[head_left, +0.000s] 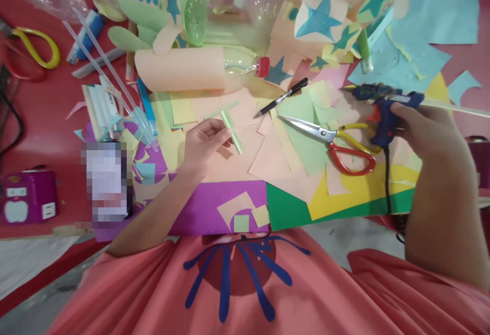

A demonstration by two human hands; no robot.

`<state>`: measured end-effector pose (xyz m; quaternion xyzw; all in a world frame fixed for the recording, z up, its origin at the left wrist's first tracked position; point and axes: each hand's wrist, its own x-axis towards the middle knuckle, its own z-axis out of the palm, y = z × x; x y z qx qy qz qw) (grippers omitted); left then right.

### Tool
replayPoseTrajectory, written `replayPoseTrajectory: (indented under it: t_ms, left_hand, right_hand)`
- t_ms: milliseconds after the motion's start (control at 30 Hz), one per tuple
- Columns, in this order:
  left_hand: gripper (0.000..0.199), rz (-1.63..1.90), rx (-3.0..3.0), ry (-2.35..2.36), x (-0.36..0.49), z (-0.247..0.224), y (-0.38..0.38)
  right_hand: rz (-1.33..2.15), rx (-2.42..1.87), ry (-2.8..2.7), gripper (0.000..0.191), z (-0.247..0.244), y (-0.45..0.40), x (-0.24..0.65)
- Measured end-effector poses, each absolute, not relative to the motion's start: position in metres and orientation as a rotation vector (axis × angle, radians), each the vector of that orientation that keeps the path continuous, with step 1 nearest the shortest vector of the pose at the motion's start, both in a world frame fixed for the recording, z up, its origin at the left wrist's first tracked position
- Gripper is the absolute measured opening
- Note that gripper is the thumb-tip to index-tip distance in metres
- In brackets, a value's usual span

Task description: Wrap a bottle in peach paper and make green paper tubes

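Observation:
Between the thumb and fingers of my left hand (210,143) is a small rolled tube of light green paper (231,133), held above peach paper sheets (218,164). My right hand (424,125) grips a dark blue glue gun (386,115) by its handle, nozzle pointing left. A clear glue stick (459,108) sticks out of its back end, and a black cord hangs below. Just left of the glue gun lie scissors (325,133) with red and yellow handles. A black pen (281,97) rests near their tip. Behind my left hand, a bottle (245,67) with a red cap lies wrapped in peach paper.
Paper-covered bottles with blue stars (319,18) crowd the back. At left are clear straws (115,85), a phone-like blurred object (107,182), a purple box (28,197) and more scissors (38,49). Light blue paper (421,33) lies at back right. Purple card (199,207) lines the front edge.

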<state>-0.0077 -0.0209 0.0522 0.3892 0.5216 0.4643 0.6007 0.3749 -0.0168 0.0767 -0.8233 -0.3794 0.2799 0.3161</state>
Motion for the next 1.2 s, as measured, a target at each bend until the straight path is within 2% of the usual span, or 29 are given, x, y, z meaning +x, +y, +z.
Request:
replayPoseTrajectory:
  t_ms: [67, 133, 167, 233, 300, 433, 567, 900, 1200]
  left_hand:
    - [0.022, 1.061, 0.894, 1.207, -0.008, 0.051, -0.021]
    - [0.025, 1.053, 0.888, 1.193, -0.008, 0.050, -0.020]
    - [0.026, 1.050, 0.883, 1.189, -0.008, 0.050, -0.020]
    - [0.029, 1.044, 0.869, 1.188, -0.007, 0.050, -0.020]
    - [0.030, 1.039, 0.854, 1.191, -0.007, 0.050, -0.020]
    - [0.031, 1.069, 0.847, 1.158, -0.006, 0.048, -0.022]
    - [0.033, 1.077, 0.856, 1.141, -0.005, 0.048, -0.024]
    - [0.041, 1.041, 0.841, 1.096, 0.000, 0.046, -0.031]
    - [0.031, 1.000, 1.245, 1.089, -0.007, 0.045, -0.027]
  right_hand:
    - [0.645, -2.558, -0.885, 0.036, 0.096, -0.017, 0.362]
    - [0.348, -2.811, -1.107, 0.046, 0.111, -0.019, 0.347]
    - [0.170, -2.817, -1.198, 0.051, 0.116, -0.020, 0.339]
    - [-0.028, -2.516, -1.347, 0.052, 0.118, -0.025, 0.318]
    - [0.155, -2.127, -1.457, 0.044, 0.111, -0.031, 0.291]
    - [0.896, -1.528, -1.739, 0.028, 0.083, -0.043, 0.228]
    - [1.300, -1.318, -1.679, 0.029, 0.063, -0.049, 0.179]
    - [1.433, -1.288, -1.324, 0.030, 0.034, -0.051, 0.165]
    - [1.464, -1.104, -1.294, 0.022, 0.035, -0.040, 0.181]
